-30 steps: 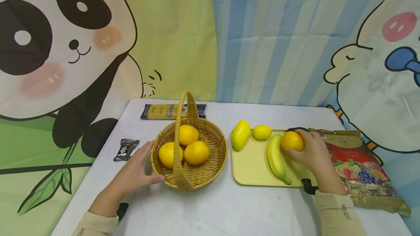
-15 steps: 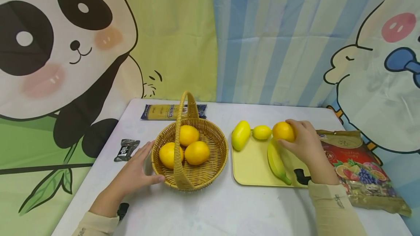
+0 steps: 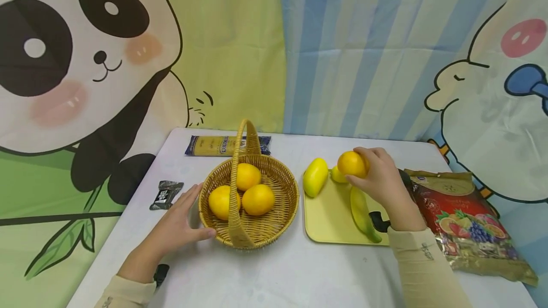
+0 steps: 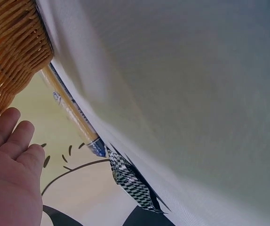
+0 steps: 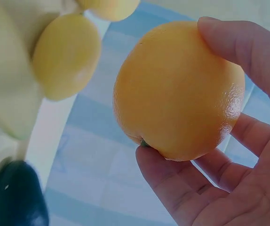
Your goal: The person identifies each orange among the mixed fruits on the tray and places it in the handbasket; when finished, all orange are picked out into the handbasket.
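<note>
My right hand (image 3: pixel 378 175) grips an orange (image 3: pixel 352 164) between thumb and fingers, above the back of a yellow tray (image 3: pixel 325 227). The right wrist view shows the orange (image 5: pixel 177 89) large, a small green stem spot near one fingertip. On the tray lie a banana (image 3: pixel 363 215), a mango-shaped yellow fruit (image 3: pixel 315 178) at the left edge and a lemon (image 3: pixel 338 175), partly hidden by the orange. My left hand (image 3: pixel 180 225) rests with fairly straight fingers against the left side of a wicker basket (image 3: pixel 287 194). Several round orange-yellow fruits (image 3: pixel 258 199) sit inside it.
A pasta packet (image 3: pixel 210 146) lies behind the basket, whose tall handle (image 3: pixel 234 194) arches over it. Left of my left hand is a small black wrapped packet (image 3: pixel 166 195). A red-and-gold candy bag (image 3: pixel 466 222) lies right of the tray. A dark green glossy item (image 5: pixel 18 195) shows too.
My right hand has lifted the orange and carried it left, from beside the banana's top to in front of the lemon. My left hand stays at the basket.
</note>
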Demonstrator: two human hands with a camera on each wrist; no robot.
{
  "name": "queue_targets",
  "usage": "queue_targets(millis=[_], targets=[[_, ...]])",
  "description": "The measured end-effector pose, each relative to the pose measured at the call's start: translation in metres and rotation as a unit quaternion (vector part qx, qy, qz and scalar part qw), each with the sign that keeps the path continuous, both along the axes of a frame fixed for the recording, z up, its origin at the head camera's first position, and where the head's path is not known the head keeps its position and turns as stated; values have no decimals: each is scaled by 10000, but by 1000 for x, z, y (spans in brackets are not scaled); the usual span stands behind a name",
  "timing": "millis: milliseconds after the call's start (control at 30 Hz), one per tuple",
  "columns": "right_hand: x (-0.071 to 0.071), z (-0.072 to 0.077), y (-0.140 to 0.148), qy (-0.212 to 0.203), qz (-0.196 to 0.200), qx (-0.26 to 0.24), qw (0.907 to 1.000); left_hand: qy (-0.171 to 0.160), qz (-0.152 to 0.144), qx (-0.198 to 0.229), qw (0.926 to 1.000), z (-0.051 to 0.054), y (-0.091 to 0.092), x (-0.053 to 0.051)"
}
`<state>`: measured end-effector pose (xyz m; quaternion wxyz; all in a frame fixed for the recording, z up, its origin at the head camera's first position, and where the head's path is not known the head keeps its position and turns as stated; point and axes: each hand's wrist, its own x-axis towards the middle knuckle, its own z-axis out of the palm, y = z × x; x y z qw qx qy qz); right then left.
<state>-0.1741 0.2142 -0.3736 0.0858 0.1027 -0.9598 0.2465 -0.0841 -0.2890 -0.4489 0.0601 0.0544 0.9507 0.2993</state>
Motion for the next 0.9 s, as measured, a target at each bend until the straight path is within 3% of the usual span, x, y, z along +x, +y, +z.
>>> queue_targets(millis=[467, 900], targets=[[-10, 18, -48, -207, 382, -25, 9991, -52, 28, -19, 10000, 2, 2, -1], [-14, 32, -92, 207, 1034, -91, 9944, -2, 46, -30, 10000, -2, 0, -1]])
